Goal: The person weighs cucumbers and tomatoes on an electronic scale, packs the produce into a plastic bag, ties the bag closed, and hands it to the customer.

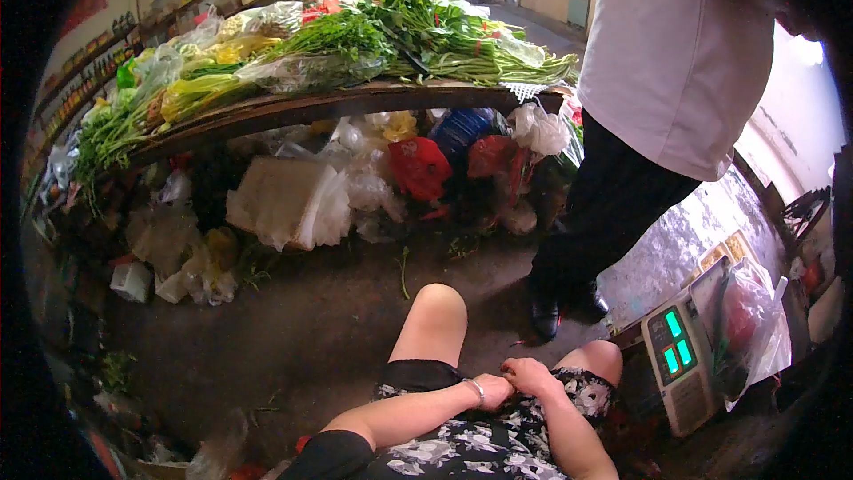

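My left hand, with a bracelet at the wrist, lies closed over my lap. Against it rests my right hand, its fingers curled in. The two hands meet above the patterned black-and-white clothing between my knees. Whatever is between the fingers, if anything, is too small or hidden to make out. Right of my hands stands a weighing scale with lit green displays. A clear plastic bag with something reddish inside is on the scale's far side.
A person in a white shirt and dark trousers stands close in front, right of centre. Leafy greens and bagged vegetables cover a long stall table. Beneath it are a cardboard box, red bags and crumpled plastic. Stems lie on the floor.
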A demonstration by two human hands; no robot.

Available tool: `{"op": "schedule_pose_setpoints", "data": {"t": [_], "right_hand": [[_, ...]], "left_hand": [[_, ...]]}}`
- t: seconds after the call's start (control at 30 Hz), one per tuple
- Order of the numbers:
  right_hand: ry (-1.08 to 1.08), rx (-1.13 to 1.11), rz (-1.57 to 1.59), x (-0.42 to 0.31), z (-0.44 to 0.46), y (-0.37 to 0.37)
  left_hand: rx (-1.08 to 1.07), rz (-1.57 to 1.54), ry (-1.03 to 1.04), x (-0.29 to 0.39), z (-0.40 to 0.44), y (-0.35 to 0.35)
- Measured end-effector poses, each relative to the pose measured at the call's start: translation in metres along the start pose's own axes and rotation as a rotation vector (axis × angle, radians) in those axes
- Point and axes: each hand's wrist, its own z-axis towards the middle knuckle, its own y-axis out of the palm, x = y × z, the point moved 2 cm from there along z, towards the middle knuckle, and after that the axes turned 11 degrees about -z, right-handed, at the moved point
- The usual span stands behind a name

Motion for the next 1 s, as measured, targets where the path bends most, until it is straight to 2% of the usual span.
{"op": "schedule_pose_setpoints", "data": {"t": [1.0], "right_hand": [[-0.024,0.013,0.009,0.007,0.006,0.009]], "left_hand": [[0.022,0.012,-0.012,-0.004,0.005,0.004]]}}
